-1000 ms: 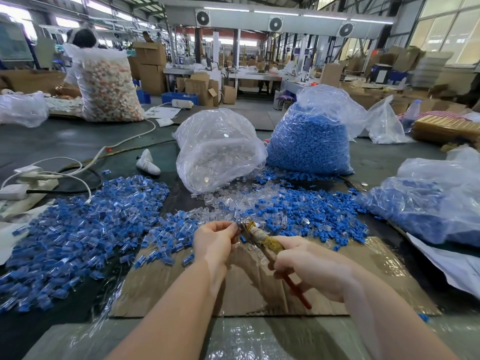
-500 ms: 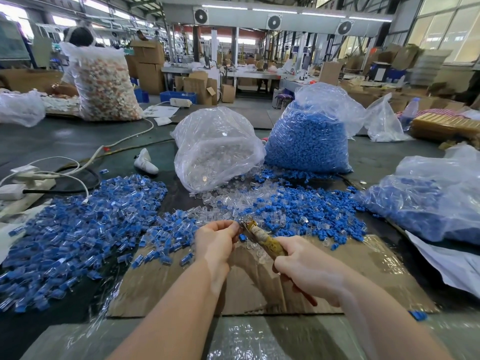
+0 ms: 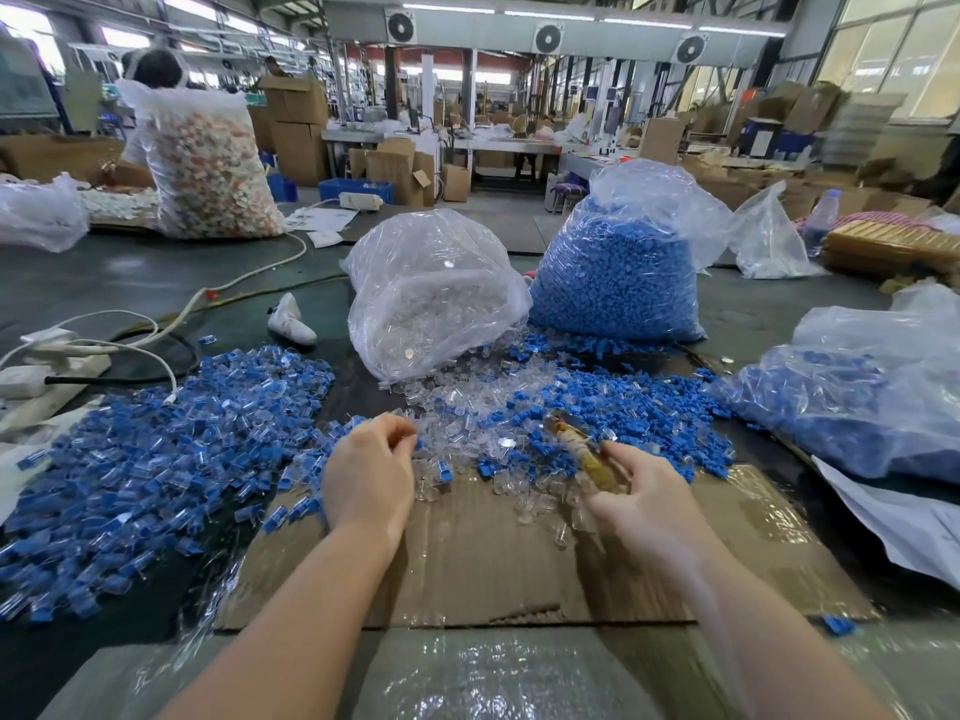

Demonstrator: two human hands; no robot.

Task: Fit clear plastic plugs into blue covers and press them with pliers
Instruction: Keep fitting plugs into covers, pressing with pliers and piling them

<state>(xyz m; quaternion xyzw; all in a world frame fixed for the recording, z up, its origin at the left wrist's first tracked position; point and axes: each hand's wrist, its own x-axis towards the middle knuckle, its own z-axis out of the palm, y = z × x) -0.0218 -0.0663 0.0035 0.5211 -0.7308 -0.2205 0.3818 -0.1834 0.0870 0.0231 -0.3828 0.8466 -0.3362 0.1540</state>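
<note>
Hundreds of assembled blue pieces point(image 3: 140, 459) lay heaped well left of the left hand point(image 3: 370, 475), whose fingers curled, pinching something small I could not make out. Between the two hands spread loose clear plastic plugs point(image 3: 467, 413), just ahead of the fingertips. The right hand point(image 3: 641, 498) gripped the pliers point(image 3: 582, 449) by the handles, nose pointing away; beyond and right of it lay blue covers point(image 3: 649, 407). Both wrists hovered over a cardboard sheet point(image 3: 478, 563).
</note>
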